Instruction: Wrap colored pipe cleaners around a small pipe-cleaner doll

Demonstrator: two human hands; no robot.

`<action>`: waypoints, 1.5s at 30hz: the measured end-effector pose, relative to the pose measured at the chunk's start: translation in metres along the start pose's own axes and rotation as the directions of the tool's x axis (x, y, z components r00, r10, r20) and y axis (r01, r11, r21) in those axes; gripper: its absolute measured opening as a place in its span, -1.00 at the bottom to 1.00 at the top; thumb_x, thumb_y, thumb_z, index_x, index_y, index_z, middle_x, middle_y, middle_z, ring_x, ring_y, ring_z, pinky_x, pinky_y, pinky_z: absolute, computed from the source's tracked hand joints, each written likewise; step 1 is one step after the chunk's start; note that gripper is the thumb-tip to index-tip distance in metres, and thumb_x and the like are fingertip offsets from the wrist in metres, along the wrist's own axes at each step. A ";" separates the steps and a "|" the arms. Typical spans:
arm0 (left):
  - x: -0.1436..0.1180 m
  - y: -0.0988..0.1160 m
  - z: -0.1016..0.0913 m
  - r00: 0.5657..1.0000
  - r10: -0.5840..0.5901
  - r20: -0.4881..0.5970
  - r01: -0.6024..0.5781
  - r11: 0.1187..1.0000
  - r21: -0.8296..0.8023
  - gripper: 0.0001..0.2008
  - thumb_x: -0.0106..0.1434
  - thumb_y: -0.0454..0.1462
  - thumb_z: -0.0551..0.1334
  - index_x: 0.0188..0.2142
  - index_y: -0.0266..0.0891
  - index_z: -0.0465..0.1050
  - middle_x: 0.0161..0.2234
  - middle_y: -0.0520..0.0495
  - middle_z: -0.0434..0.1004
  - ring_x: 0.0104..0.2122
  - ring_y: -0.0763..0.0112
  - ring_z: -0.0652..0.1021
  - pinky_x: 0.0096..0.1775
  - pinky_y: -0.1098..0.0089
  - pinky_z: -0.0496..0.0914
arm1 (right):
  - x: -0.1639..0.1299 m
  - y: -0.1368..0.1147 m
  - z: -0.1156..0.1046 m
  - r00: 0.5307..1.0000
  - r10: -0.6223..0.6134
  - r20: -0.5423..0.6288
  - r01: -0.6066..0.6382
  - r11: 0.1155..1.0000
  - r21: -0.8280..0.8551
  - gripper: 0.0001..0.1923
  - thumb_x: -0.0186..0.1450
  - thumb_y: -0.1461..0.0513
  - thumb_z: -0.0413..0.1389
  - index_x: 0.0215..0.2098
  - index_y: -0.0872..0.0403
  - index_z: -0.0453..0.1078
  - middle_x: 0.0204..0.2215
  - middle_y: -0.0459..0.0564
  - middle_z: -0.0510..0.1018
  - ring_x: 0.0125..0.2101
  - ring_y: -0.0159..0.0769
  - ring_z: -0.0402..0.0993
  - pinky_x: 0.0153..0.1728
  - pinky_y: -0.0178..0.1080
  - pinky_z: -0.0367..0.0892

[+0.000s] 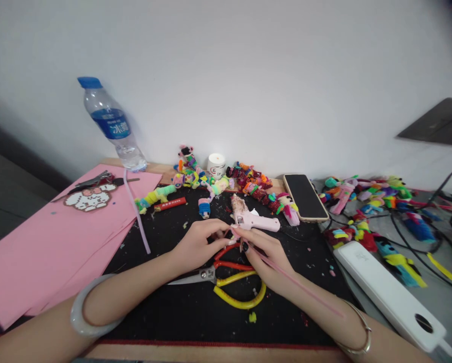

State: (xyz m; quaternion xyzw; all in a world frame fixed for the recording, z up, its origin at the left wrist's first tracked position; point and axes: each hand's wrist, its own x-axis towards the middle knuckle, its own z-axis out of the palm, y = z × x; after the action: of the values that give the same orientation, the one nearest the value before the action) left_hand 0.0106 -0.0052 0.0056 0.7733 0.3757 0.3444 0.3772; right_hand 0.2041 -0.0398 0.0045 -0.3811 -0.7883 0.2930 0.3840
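- Left hand (197,244): fingers curled, tips pinched on the near end of a pink pipe cleaner (297,285), over the middle of the bench (165,322).
- Right hand (265,252): fingers bent, dark-painted nails showing, tips closed on the same pipe cleaner just beside the left fingertips.
- Pipe cleaner: thin, pale pink, fuzzy, straight. It runs from the pinch point back along the right forearm toward the wrist, ending near a thin bangle (358,333).
- Whether the pinched end is bent or coiled cannot be told; the fingers cover it.
- Scissors (226,282): lying flat under both hands on the black mat (173,312); steel blades point left, handles yellow and orange-red.
- Glue gun (252,217): pink, lying on its side just beyond the hands, nozzle end crusted.
- Second pink pipe cleaner (137,214): lies apart to the left, across the edge of pink paper sheets (40,252).
- Small bright fuzzy figures (218,184) in a row along the wall; another heap (365,201) at right.
- Phone (305,196): face up, screen dark, right of the glue gun.
- Water bottle (112,126): upright at back left, blue cap.
- White jade-like bracelet (87,307) on the left wrist.
- White power strip (388,292) at near right, well apart from the hands.
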 end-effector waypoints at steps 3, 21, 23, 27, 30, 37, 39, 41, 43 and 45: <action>0.000 0.001 0.000 1.000 0.005 0.003 -0.005 1.000 -0.002 -0.96 0.14 -0.35 0.21 -0.41 -0.30 0.43 -0.49 0.02 0.43 -0.50 0.53 0.39 -0.44 0.54 0.30 | -0.001 0.001 0.000 1.000 -0.009 0.001 0.009 1.000 -0.003 -0.54 0.25 0.41 -0.06 0.09 0.01 0.31 -0.08 0.03 0.48 -0.10 -0.27 0.42 -0.10 -0.21 0.35; 0.001 0.003 0.002 1.000 0.014 0.002 -0.014 1.000 0.008 -0.93 0.16 -0.32 0.20 -0.42 -0.29 0.43 -0.48 0.00 0.44 -0.49 0.51 0.41 -0.43 0.52 0.31 | -0.002 0.003 0.000 1.000 -0.021 -0.009 0.021 1.000 0.003 -0.52 0.24 0.43 -0.07 0.08 -0.03 0.31 -0.08 0.00 0.48 -0.09 -0.29 0.42 -0.08 -0.23 0.36; 0.000 0.003 0.002 1.000 0.010 0.003 -0.010 1.000 0.005 -0.94 0.15 -0.33 0.20 -0.41 -0.30 0.44 -0.49 0.01 0.44 -0.49 0.52 0.40 -0.43 0.52 0.31 | -0.002 0.003 0.000 1.000 -0.018 -0.005 0.018 1.000 0.006 -0.52 0.25 0.43 -0.07 0.08 -0.02 0.31 -0.07 0.01 0.48 -0.07 -0.29 0.41 -0.07 -0.23 0.34; 0.001 0.001 0.001 0.999 -0.033 0.001 0.033 0.999 -0.021 -0.95 0.13 -0.35 0.22 -0.38 -0.30 0.45 -0.47 0.00 0.44 -0.48 0.51 0.41 -0.42 0.51 0.32 | -0.003 0.003 -0.001 1.000 -0.011 0.008 0.011 1.000 0.003 -0.52 0.26 0.41 -0.07 0.11 -0.02 0.27 -0.07 0.01 0.46 -0.07 -0.27 0.40 -0.05 -0.21 0.33; 0.001 -0.001 0.001 0.997 -0.071 0.007 0.072 0.996 -0.054 -0.91 0.13 -0.34 0.22 -0.34 -0.29 0.45 -0.43 -0.01 0.46 -0.46 0.50 0.43 -0.41 0.50 0.34 | -0.004 0.001 -0.001 1.000 -0.012 0.013 0.012 1.000 -0.010 -0.53 0.28 0.38 -0.06 0.14 -0.02 0.22 -0.07 0.02 0.45 -0.08 -0.25 0.39 -0.06 -0.19 0.32; 0.001 -0.003 0.001 0.996 -0.083 0.017 0.085 0.990 -0.115 -0.82 0.15 -0.28 0.22 -0.23 -0.27 0.44 -0.31 -0.06 0.50 -0.39 0.45 0.48 -0.36 0.47 0.38 | -0.008 0.002 0.003 0.995 0.077 -0.056 -0.070 0.990 0.121 -0.54 0.26 0.32 -0.01 0.12 0.00 0.10 -0.34 -0.07 0.43 -0.49 -0.40 0.32 -0.47 -0.34 0.31; 0.001 -0.003 0.001 0.996 -0.091 0.019 0.093 0.987 -0.134 -0.81 0.15 -0.29 0.22 -0.22 -0.27 0.44 -0.29 -0.07 0.50 -0.36 0.44 0.48 -0.34 0.46 0.39 | -0.009 0.004 0.004 0.992 0.097 -0.080 -0.083 0.984 0.159 -0.58 0.25 0.32 0.00 0.07 -0.01 0.11 -0.34 -0.07 0.41 -0.51 -0.41 0.28 -0.48 -0.34 0.27; 0.002 -0.002 0.001 0.995 -0.097 0.020 0.099 0.983 -0.156 -0.81 0.15 -0.30 0.22 -0.21 -0.27 0.43 -0.27 -0.08 0.50 -0.33 0.42 0.49 -0.31 0.44 0.40 | -0.009 0.006 0.005 0.987 0.128 -0.099 -0.108 0.977 0.182 -0.66 0.24 0.32 0.01 -0.02 0.00 0.14 -0.34 -0.08 0.39 -0.50 -0.40 0.27 -0.47 -0.34 0.26; 0.002 -0.002 0.001 0.995 -0.101 0.020 0.103 0.979 -0.177 -0.80 0.14 -0.31 0.23 -0.21 -0.28 0.43 -0.25 -0.09 0.50 -0.31 0.41 0.49 -0.28 0.43 0.40 | -0.009 0.006 0.006 0.981 0.162 -0.108 -0.140 0.973 0.185 -0.77 0.23 0.32 0.02 -0.14 0.01 0.18 -0.39 -0.10 0.36 -0.49 -0.40 0.26 -0.48 -0.34 0.23; 0.002 -0.002 0.002 0.994 -0.106 0.027 0.110 0.971 -0.211 -0.79 0.14 -0.31 0.23 -0.20 -0.29 0.42 -0.24 -0.10 0.49 -0.31 0.42 0.49 -0.27 0.42 0.41 | -0.009 0.005 0.005 0.977 0.191 -0.096 -0.173 0.970 0.172 -0.87 0.24 0.31 0.02 -0.24 0.02 0.19 -0.46 -0.14 0.32 -0.52 -0.41 0.24 -0.51 -0.36 0.19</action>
State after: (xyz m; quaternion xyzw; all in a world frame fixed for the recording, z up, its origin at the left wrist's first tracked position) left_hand 0.0124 -0.0030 0.0038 0.7096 0.3753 0.3556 0.4788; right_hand 0.2054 -0.0454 -0.0053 -0.4350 -0.7005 0.3686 0.4291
